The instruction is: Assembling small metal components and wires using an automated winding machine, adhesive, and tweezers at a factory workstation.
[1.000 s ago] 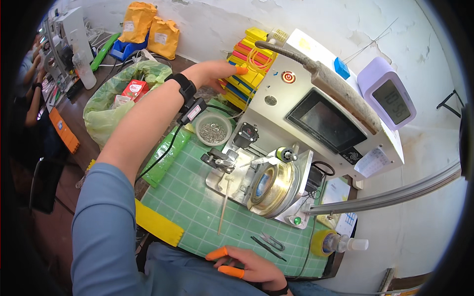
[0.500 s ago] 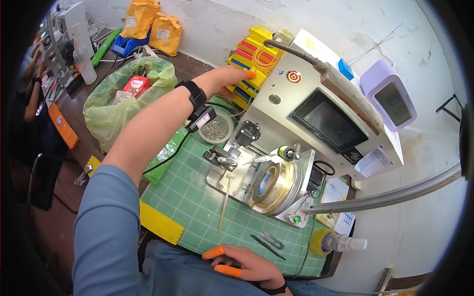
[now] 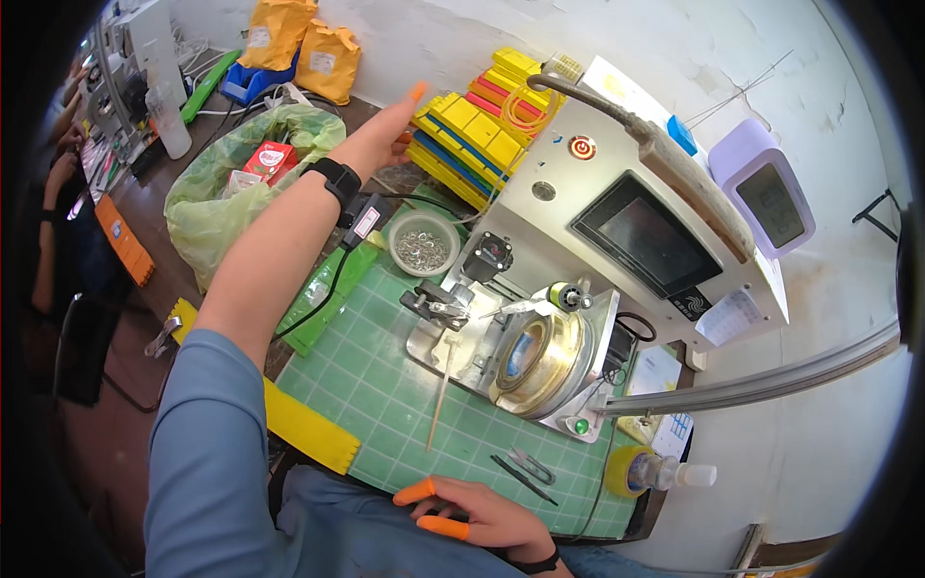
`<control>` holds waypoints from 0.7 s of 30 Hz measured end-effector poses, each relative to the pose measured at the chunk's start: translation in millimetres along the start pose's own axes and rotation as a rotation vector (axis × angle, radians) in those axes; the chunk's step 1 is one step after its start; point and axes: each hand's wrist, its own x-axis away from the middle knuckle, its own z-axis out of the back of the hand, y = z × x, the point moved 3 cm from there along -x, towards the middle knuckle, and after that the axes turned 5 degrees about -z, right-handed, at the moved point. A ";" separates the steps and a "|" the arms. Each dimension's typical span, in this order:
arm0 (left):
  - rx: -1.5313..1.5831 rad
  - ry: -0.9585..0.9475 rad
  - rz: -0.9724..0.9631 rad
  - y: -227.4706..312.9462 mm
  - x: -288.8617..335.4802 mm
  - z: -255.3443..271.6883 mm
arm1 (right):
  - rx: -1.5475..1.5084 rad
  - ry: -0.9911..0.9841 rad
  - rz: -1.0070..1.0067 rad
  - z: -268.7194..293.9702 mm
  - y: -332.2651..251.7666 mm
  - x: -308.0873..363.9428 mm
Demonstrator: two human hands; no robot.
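Observation:
My left hand (image 3: 378, 143) is at the left end of a stack of yellow, blue and red plastic strips (image 3: 469, 137). One finger in an orange cot points up past the stack; lower fingers are by its end, and whether they touch it I cannot tell. The hand looks open. Low in front, my right hand (image 3: 489, 515) rests at the mat's near edge, two fingers in orange cots, spread and holding nothing. Tweezers (image 3: 523, 481) and small snips (image 3: 533, 466) lie beyond it. A white machine (image 3: 617, 193) with a gold-rimmed wheel (image 3: 533, 361) stands on the green mat (image 3: 385, 385).
A bowl of small metal parts (image 3: 422, 246) sits below my left wrist. Left of it is a green plastic bag (image 3: 207, 207) holding a red box. A wooden stick (image 3: 441, 400) lies before the machine. A tape roll (image 3: 628, 472) is at the right; a metal bar (image 3: 752, 380) crosses there.
My left hand has moved left from the top of the strip stack to its left end, its orange-tipped finger now raised. My right hand has stayed in place.

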 end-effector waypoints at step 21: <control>0.427 0.035 -0.165 -31.3 -12.7 -9.6 | -0.006 0.024 0.070 3.2 -0.3 -3.9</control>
